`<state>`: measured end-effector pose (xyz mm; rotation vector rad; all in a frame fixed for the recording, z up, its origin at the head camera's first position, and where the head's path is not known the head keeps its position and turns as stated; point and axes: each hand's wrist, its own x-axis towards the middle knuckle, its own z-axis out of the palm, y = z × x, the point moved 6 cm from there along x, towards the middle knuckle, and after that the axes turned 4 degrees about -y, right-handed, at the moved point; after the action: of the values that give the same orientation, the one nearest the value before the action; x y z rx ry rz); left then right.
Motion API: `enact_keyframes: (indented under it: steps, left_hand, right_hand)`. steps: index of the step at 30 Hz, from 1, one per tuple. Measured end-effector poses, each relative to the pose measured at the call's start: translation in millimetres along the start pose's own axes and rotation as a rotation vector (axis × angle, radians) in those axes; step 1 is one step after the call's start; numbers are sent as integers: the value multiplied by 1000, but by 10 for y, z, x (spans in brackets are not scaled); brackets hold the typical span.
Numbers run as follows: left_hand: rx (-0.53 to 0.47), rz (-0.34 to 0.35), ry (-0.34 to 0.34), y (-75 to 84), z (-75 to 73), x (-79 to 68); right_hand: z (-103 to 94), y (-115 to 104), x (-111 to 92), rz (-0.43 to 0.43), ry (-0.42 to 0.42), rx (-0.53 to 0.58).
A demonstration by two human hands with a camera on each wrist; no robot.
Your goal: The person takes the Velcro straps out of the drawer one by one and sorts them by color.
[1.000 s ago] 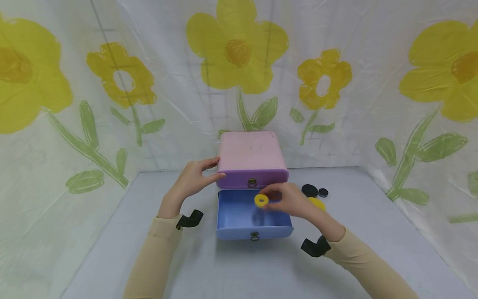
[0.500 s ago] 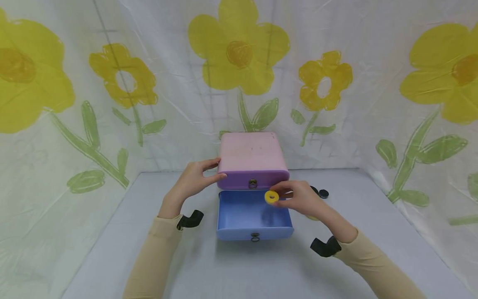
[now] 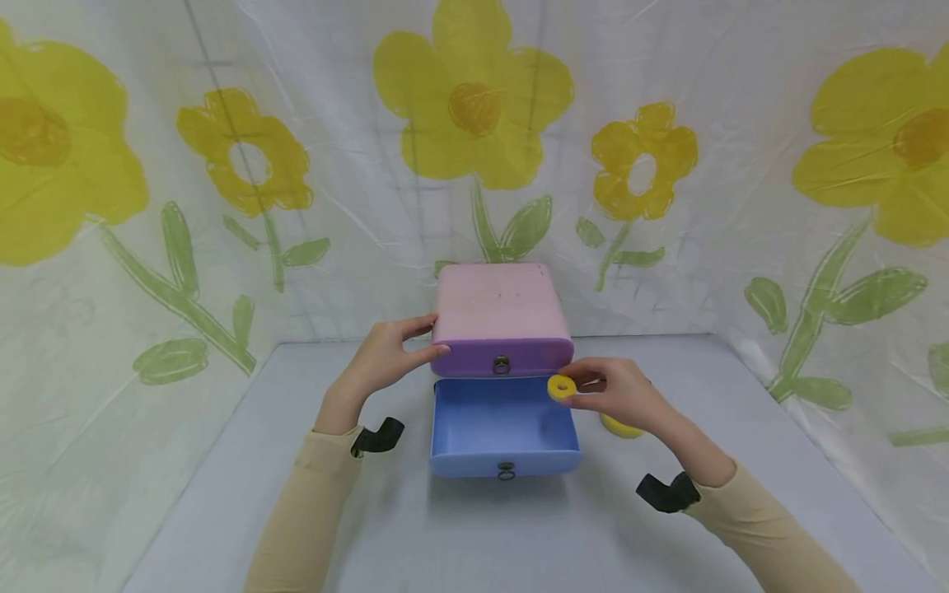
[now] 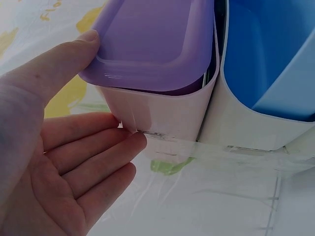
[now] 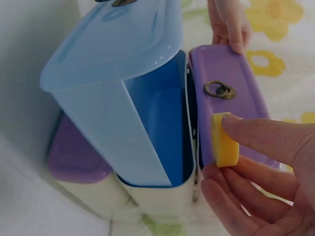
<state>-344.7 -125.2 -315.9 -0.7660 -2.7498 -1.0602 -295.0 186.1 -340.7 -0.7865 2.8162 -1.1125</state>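
Observation:
My right hand pinches a small thick yellow ring between thumb and fingers. It holds the ring at the right rear corner of the pulled-out blue drawer, just below the purple drawer front. In the right wrist view the ring overlaps that purple front. My left hand is at the left side of the pink top of the drawer unit. Its thumb rests on the purple front's edge, and its nearly straight fingers reach the pink side wall in the left wrist view.
A yellow disc lies on the table right of the blue drawer, partly behind my right hand. Another purple drawer front sits below the blue one. A flower-printed curtain stands behind the unit.
My right hand has moved right with the yellow ring, from over the middle of the blue drawer to its right corner. It now covers the black discs. The left hand stays put.

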Motion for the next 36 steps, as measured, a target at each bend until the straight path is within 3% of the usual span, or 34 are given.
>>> enact_keyframes:
  steps: [22,36]
  left_hand:
    - [-5,-3,-5,5,11,-4]
    - [3,4,4,19,-8,-10]
  right_hand:
    - [-245,375,-234,131,62,-5]
    - [-322,739,-341,234,81,-23]
